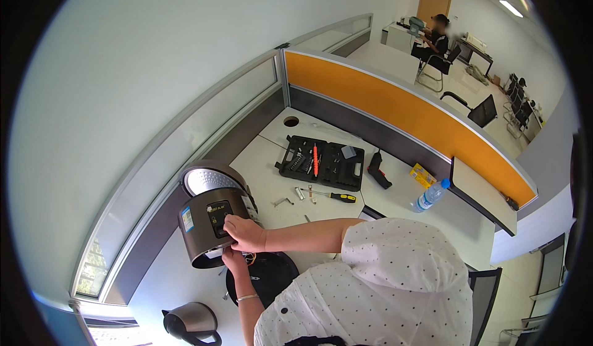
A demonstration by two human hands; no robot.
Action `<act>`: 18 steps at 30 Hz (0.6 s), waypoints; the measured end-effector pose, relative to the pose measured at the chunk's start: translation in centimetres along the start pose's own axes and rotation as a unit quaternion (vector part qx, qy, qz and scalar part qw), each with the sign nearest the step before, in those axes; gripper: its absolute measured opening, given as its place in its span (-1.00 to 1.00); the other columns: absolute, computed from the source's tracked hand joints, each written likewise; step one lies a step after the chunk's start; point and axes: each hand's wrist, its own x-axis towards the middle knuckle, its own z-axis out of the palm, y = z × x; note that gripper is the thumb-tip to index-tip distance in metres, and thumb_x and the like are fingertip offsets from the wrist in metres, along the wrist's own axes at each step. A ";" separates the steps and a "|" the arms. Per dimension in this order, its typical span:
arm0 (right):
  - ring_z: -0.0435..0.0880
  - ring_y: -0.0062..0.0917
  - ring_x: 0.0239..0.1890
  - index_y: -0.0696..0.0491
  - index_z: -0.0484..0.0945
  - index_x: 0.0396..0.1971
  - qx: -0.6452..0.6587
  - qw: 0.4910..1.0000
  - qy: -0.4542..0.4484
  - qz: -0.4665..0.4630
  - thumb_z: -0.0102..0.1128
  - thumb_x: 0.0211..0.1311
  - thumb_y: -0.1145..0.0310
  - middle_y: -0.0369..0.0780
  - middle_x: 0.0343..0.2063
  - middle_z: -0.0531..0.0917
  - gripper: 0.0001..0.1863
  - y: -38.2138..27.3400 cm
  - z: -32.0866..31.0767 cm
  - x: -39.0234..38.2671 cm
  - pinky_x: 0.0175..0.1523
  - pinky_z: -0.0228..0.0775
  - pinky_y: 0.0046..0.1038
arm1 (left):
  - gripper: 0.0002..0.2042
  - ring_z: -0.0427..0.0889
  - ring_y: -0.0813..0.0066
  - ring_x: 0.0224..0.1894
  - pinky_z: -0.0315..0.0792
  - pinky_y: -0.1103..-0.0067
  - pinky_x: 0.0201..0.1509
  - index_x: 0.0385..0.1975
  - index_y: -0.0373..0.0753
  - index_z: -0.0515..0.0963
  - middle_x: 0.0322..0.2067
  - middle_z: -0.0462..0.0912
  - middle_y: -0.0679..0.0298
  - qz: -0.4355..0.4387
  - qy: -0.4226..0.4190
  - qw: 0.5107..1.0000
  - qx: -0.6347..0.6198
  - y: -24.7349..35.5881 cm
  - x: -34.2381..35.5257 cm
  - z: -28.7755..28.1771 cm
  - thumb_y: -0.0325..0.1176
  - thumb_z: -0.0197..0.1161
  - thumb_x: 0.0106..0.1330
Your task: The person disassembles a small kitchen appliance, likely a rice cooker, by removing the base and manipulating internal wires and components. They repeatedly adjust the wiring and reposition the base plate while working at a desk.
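A brown rice cooker (201, 222) lies tipped at the left of the desk, its lid (213, 179) swung open and its dark control panel (219, 219) facing up. Against that panel, near the cooker's lower rim, my right hand (248, 233) is closed with curled fingers. Just below it is my left hand (233, 258), also closed, at the cooker's bottom edge. What either hand grips is hidden. Thin coloured wires (250, 258) show beside my left hand. A round black part (269, 276) rests on the desk by my left forearm.
An open black tool case (321, 164), a yellow-black screwdriver (341, 197), loose metal parts (283, 201), a cordless driver (378, 170), a yellow box (423, 175) and a water bottle (430, 196) lie across the desk. A kettle (191, 322) stands near left. Beyond the orange partition (395, 114) sits a person (435, 40).
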 end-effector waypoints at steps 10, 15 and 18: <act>0.48 -0.23 -0.28 0.16 0.32 -0.40 0.000 1.000 0.005 -0.001 0.34 -0.43 0.46 -0.13 -0.36 0.38 -0.53 -0.2 0.1 -0.1 -0.30 0.44 -0.35 | -0.80 0.53 0.48 -0.34 0.42 0.58 -0.31 -0.26 -0.37 0.51 -0.31 0.58 0.26 -0.165 0.046 0.918 -0.357 -1.1 0.4 1.4 -0.36 0.06 0.28; 0.47 -0.23 -0.28 0.16 0.33 -0.40 -0.009 1.000 0.001 0.008 0.34 -0.45 0.47 -0.13 -0.36 0.38 -0.53 0.6 -0.1 -0.5 -0.30 0.44 -0.35 | -0.76 0.56 0.44 -0.14 0.44 0.51 -0.14 -0.15 -0.32 0.48 -0.22 0.61 0.29 0.044 -0.102 0.964 0.243 1.5 0.5 -0.2 -0.39 0.09 0.22; 0.46 -0.22 -0.28 0.16 0.33 -0.40 0.001 1.000 -0.006 0.003 0.34 -0.45 0.46 -0.12 -0.36 0.37 -0.52 0.2 0.0 0.0 -0.29 0.43 -0.34 | -0.73 0.59 0.35 -0.14 0.46 0.47 -0.13 -0.09 -0.28 0.48 -0.15 0.59 0.16 -0.039 -0.090 0.995 0.008 0.2 0.3 -0.5 -0.43 0.08 0.21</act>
